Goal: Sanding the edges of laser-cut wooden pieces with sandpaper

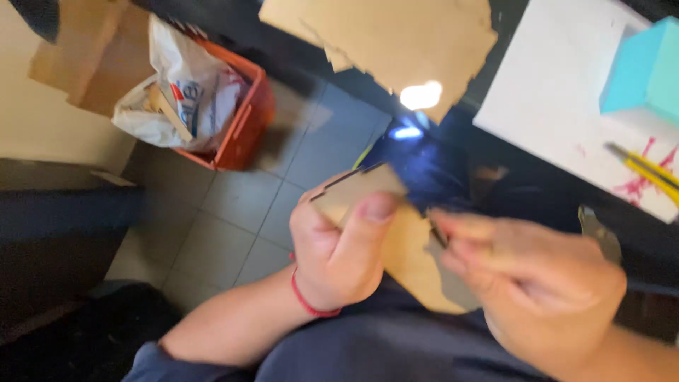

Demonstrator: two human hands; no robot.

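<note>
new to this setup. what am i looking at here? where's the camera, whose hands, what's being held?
There is no machine here: one person works with two bare hands, and the single camera sits on their head, looking down. The picture is motion-blurred, so fine detail is lost.

The left hand, with a red cord around the wrist, has its grip closed on a flat tan cardboard piece, thumb pressed on top. The right hand pinches the same piece at its right side; whether it also holds something small there, I cannot tell.

Around them: a grey tiled floor, an orange crate with a white plastic bag in it, a bigger torn cardboard sheet above, and at right a white board with red marks, a turquoise block and a yellow utility knife.
</note>
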